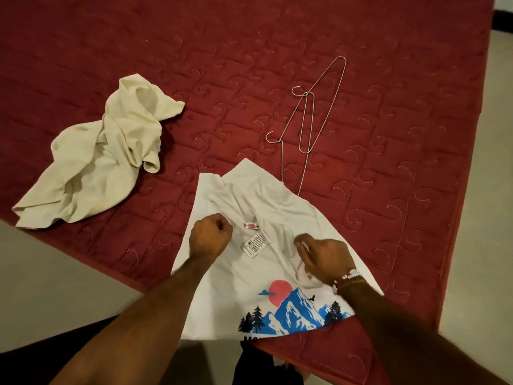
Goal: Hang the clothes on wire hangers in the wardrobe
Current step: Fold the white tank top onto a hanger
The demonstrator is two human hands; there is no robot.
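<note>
A bed point(361, 37) under a dark red quilted cover fills most of the room's view, with pale floor point(55, 273) showing at either side. At the bed's near corner lies a white T-shirt point(249, 279), spread flat with its blue mountain print and pink sun facing up and its lower edge hanging off the mattress. Well to its left, a cream garment point(105, 162) sits crumpled on the cover. Beyond the shirt rest two wire hangers point(304, 120), overlapping, and the nearer one's lower end slips under the shirt's far edge. The person's left grip point(211, 234) is closed into a fist, bunching shirt fabric just left of the neck label point(256, 241). The right grip point(324, 259) has its fingers curled onto the fabric at the neckline's right side. A beaded bracelet point(345, 277) circles the right wrist.
</note>
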